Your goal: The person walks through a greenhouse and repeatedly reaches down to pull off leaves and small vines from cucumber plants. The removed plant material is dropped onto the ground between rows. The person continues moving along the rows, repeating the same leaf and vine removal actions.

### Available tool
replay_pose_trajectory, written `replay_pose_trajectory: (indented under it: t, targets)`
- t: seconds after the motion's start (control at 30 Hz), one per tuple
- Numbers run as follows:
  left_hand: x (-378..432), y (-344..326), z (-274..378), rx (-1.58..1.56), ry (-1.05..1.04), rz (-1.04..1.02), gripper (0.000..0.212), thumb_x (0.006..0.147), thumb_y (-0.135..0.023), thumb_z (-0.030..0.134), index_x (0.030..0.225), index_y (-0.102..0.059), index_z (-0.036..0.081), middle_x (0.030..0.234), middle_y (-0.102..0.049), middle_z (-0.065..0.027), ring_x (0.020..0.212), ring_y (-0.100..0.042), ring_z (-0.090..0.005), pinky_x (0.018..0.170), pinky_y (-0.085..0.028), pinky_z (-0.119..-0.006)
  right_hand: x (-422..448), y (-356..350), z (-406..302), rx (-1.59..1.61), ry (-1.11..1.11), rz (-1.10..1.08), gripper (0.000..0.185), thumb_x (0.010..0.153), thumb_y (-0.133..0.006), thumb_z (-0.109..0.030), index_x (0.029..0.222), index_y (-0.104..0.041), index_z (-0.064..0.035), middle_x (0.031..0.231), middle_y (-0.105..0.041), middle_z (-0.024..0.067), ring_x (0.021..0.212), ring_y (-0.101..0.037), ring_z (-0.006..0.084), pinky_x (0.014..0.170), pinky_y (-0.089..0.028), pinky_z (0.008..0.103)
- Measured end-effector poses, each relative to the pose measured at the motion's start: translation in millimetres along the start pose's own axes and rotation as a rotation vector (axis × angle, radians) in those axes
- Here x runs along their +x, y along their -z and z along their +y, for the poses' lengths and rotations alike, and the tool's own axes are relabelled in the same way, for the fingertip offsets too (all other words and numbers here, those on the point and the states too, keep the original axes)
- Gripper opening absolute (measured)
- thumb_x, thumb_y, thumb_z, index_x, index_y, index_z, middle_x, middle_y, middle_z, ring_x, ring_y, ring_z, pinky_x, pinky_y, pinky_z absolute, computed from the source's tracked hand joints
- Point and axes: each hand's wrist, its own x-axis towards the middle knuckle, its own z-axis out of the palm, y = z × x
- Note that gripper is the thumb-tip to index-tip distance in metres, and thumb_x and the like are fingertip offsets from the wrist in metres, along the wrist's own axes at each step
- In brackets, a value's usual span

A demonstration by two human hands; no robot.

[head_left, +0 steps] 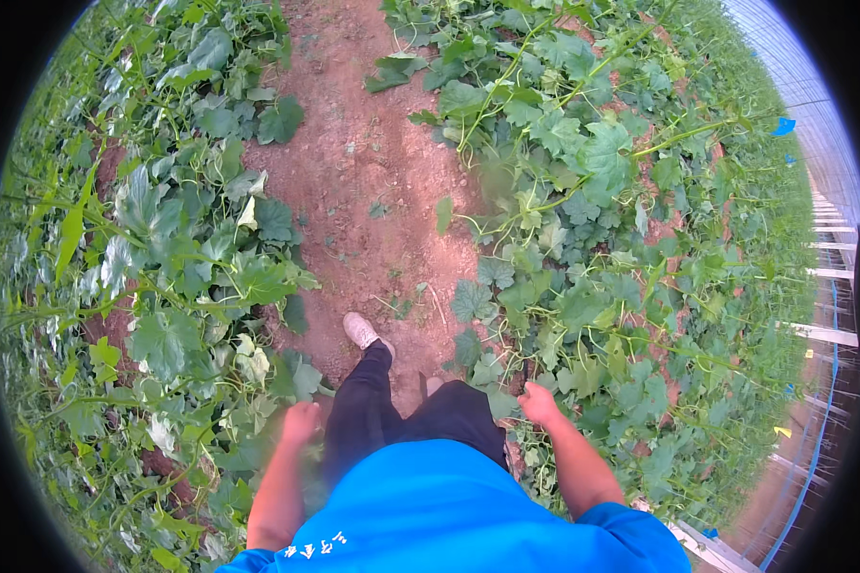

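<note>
My left hand [301, 422] hangs by my left thigh at the edge of the leafy row; motion blurs it, and its fingers cannot be made out. On the other side, my right hand [539, 405] is curled into a fist beside the right-hand row. A thin dark object [526, 369] juts from the top of that fist, too small to identify. Broad lobed leaves of trailing vines [473, 301] grow close in front of it. One light shoe [360, 330] is planted forward on the dirt path [372, 179]; the other foot is mostly hidden by my right knee.
Dense vines [165, 336] line the path's left side. Long stems with tendrils [537, 208] lean over it from the right. Farther right stand white posts [824, 334], a blue hose or cord [820, 444], a film wall [788, 57] and small blue tags [783, 127].
</note>
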Motion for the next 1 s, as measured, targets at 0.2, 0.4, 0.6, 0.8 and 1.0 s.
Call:
replay_pose_trajectory:
  t: [0.2, 0.4, 0.6, 0.8, 1.0]
  targets:
    - [32.5, 58.3, 91.2, -0.110, -0.001, 0.070, 0.035, 0.091, -0.053, 0.031, 0.090, -0.068, -0.001, 0.083, -0.068, -0.0163, 0.079, -0.065, -0.0290, 0.074, -0.049, -0.039, 63.4, -29.1, -89.6, 0.672, -0.108, -0.063, 0.020, 0.097, -0.049, -0.018, 0.092, -0.062, -0.0042, 0.074, -0.060, 0.0043, 0.067, -0.055, 0.0146, 0.062, -0.046, 0.0338]
    - [64.2, 62.2, 23.0, -0.071, 0.005, 0.062, 0.024, 0.094, -0.058, 0.023, 0.090, -0.064, 0.001, 0.077, -0.063, -0.0042, 0.066, -0.057, -0.0118, 0.059, -0.047, -0.027, 104.5, -33.2, -92.0, 0.669, 0.060, -0.138, 0.029, 0.094, -0.055, -0.027, 0.087, -0.060, 0.0011, 0.071, -0.060, 0.0153, 0.061, -0.053, 0.0252, 0.058, -0.044, 0.0365]
    - [57.2, 45.0, -70.8, 0.162, 0.011, -0.008, 0.023, 0.093, -0.059, 0.020, 0.087, -0.064, -0.001, 0.073, -0.063, -0.0057, 0.060, -0.056, -0.0132, 0.052, -0.046, -0.028, 123.0, 19.0, -92.4, -0.291, 0.336, 0.014, 0.021, 0.080, -0.057, -0.019, 0.086, -0.063, -0.0001, 0.086, -0.066, 0.0231, 0.081, -0.063, 0.0401, 0.072, -0.050, 0.0467]
    - [65.5, 35.6, -57.8, 0.277, 0.056, -0.005, 0.017, 0.084, -0.057, 0.017, 0.086, -0.069, 0.005, 0.084, -0.068, -0.0105, 0.075, -0.065, -0.0249, 0.063, -0.053, -0.038, 186.4, 76.3, -150.6, -0.310, 0.294, -0.105, 0.022, 0.074, -0.056, -0.018, 0.085, -0.064, -0.0020, 0.092, -0.064, 0.0250, 0.087, -0.061, 0.0442, 0.077, -0.050, 0.0486]
    - [93.9, 42.5, 135.9, 0.322, 0.196, -0.087, 0.030, 0.090, -0.050, 0.021, 0.115, -0.056, 0.005, 0.099, -0.065, -0.0192, 0.093, -0.061, -0.0345, 0.080, -0.048, -0.041, 289.2, 125.3, -200.8, 0.102, 0.163, -0.037, 0.039, 0.086, -0.059, -0.024, 0.115, -0.060, 0.0028, 0.109, -0.063, 0.0259, 0.101, -0.062, 0.0387, 0.087, -0.050, 0.0422]
